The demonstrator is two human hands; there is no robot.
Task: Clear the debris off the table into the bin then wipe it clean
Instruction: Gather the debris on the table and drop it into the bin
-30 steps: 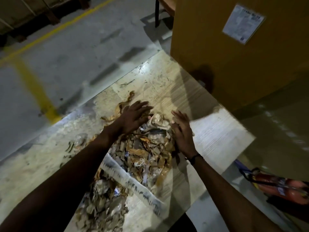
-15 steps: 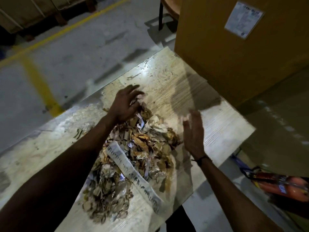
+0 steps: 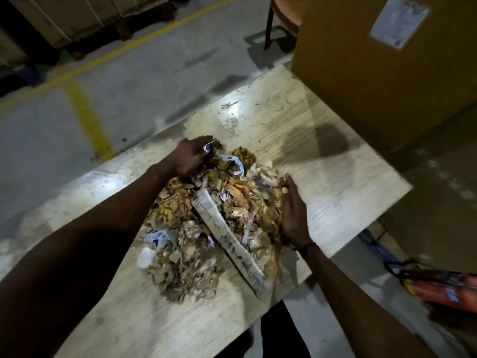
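A heap of debris (image 3: pixel 211 228), made of dry brown scraps, torn paper and a long printed paper strip (image 3: pixel 229 244), lies in the middle of the pale wooden table (image 3: pixel 335 182). My left hand (image 3: pixel 191 157) sits at the heap's far left edge, fingers curled over scraps and a bit of white and blue paper. My right hand (image 3: pixel 293 210) presses flat against the heap's right side with straight fingers. No bin or cloth is in view.
A big cardboard box (image 3: pixel 382 68) stands on the table's far right corner. A red fire extinguisher (image 3: pixel 444 290) lies on the floor at the right. Grey concrete floor with yellow lines (image 3: pixel 85 112) runs beyond the table's far edge, and a chair leg (image 3: pixel 268 24) stands behind.
Both hands have drawn the debris into a tighter heap nearer to me. My right hand moved from hovering above the table to the heap's right side; my left hand curled over the far scraps.
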